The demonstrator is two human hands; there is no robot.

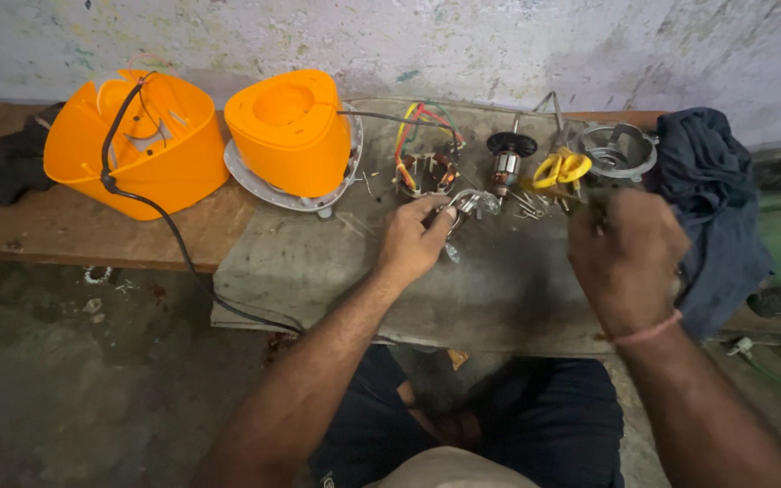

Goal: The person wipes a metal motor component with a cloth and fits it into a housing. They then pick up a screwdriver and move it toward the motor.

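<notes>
The left hand [413, 242] pinched a small metal bracket [467, 204] just below the wired stator [427, 172], while the right hand [625, 258] closed its fingers on something hidden, reassembly seemingly needing alignment.

One head-worn camera looks steeply down from close above the person's lap, facing the low workbench [318, 262] and the wall [499, 45] behind it.
</notes>
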